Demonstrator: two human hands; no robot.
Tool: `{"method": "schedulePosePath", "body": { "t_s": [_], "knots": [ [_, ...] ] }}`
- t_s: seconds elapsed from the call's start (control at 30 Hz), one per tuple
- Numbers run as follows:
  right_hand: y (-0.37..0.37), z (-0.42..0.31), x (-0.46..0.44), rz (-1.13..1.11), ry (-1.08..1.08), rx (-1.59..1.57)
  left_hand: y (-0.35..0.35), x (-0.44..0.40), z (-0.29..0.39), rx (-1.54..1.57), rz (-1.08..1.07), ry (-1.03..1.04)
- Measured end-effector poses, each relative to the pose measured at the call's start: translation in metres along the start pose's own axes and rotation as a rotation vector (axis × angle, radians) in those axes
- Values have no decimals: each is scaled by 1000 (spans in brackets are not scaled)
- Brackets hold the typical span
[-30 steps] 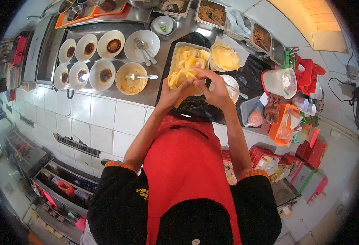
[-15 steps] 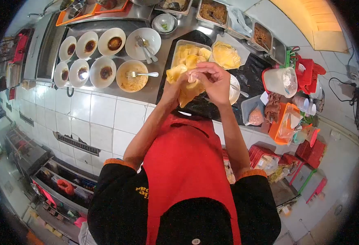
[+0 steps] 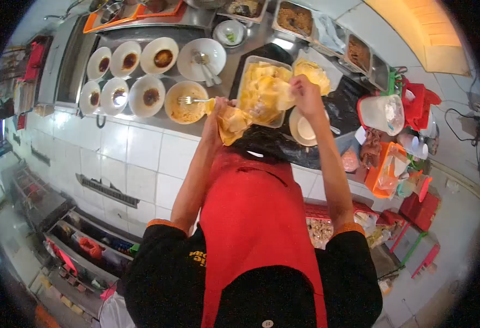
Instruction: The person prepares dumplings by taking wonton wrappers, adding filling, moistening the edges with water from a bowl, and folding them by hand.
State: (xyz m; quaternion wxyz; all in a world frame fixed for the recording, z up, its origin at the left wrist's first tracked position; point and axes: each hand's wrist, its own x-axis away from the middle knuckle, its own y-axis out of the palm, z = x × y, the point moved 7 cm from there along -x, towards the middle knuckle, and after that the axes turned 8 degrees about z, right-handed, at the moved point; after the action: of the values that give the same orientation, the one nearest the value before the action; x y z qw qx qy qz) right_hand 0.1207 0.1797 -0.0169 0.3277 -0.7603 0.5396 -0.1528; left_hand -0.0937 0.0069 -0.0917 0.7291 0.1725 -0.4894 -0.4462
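Several yellow wrappers (image 3: 234, 124) are held in my left hand (image 3: 212, 117), left of the plastic tray and beside the bowl of filling (image 3: 185, 112) with a fork in it. My right hand (image 3: 307, 97) is at the right side of the tray, its fingers pinched on a yellow piece (image 3: 286, 94). The tray (image 3: 277, 121) is full of folded yellow pieces. Behind my right hand lies a stack of yellow wrappers (image 3: 312, 74) on white paper. A white bowl (image 3: 304, 130) sits under my right wrist.
Several white bowls with dark sauce (image 3: 151, 97) stand at the left. A plate with spoons (image 3: 201, 59) is near them. Metal food containers (image 3: 294, 19) line the back. At the right are a white tub (image 3: 382, 113) and an orange basket (image 3: 379, 180).
My hands, close together over the tray before, have parted. The left moved left with the wrappers; the right moved to the tray's right side. The view shifted slightly.
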Motion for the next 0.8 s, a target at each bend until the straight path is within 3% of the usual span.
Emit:
{"method": "schedulePosePath", "body": {
  "t_s": [0.03,0.1,0.2,0.23,0.3,0.43,0.5,0.6,0.77,0.8],
  "knots": [
    [5,7,-3,4,73,-38,-4,2,5,217,-39,-19],
    [28,18,-2,-44,111,-391,-10,3,8,197,-49,8],
    [62,26,-1,-85,35,-450,-2,1,1,247,-127,-32],
    [66,30,3,-80,36,-445,1,2,0,196,-91,-25],
    [59,19,5,136,-234,22,10,1,2,145,-57,-10],
    [35,-13,15,351,-217,-98,30,2,2,-85,-77,57],
    [28,-22,21,359,-156,-205,43,0,-4,-86,-127,34],
    [16,-66,38,110,-50,-282,65,5,-6,-155,-130,24],
    [16,-78,67,120,-73,-226,76,-3,-30,-246,-207,-41],
    [8,-86,69,196,-172,-146,75,-7,-32,-259,-151,-12]
  ]
}}
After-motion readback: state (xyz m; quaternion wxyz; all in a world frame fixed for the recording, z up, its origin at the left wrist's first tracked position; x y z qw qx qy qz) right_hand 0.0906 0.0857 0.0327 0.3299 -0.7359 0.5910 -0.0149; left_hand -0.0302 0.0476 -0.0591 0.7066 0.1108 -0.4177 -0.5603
